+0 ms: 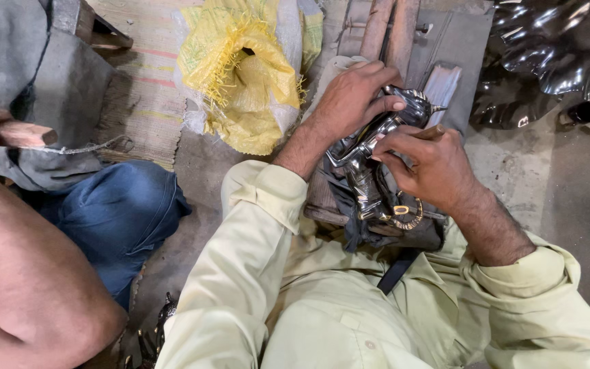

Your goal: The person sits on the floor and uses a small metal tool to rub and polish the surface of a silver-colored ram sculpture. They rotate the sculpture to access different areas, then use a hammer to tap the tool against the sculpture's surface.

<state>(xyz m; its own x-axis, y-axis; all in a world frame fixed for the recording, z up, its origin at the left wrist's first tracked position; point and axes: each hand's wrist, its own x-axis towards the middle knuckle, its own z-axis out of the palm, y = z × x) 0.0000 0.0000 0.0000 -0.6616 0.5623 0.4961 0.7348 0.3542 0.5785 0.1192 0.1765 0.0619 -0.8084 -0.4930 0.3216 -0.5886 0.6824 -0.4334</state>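
A shiny dark metal animal figurine [370,164] lies on a grey cloth across my lap. My left hand [353,96] grips its upper end, fingers curled over the head part. My right hand [428,164] rests on the figurine's right side and pinches a thin wooden-handled tool [435,131] against it. A brass-coloured ring piece [408,215] shows at the figurine's lower end. My sleeves are pale yellow-green.
Another person's arm [29,266] and blue-jeaned knee [121,212] fill the left, the hand holding a wooden handle [25,134]. A yellow woven sack [244,75] lies ahead. Shiny dark metal pieces [554,48] sit at the top right. Grey concrete floor [568,184] is to the right.
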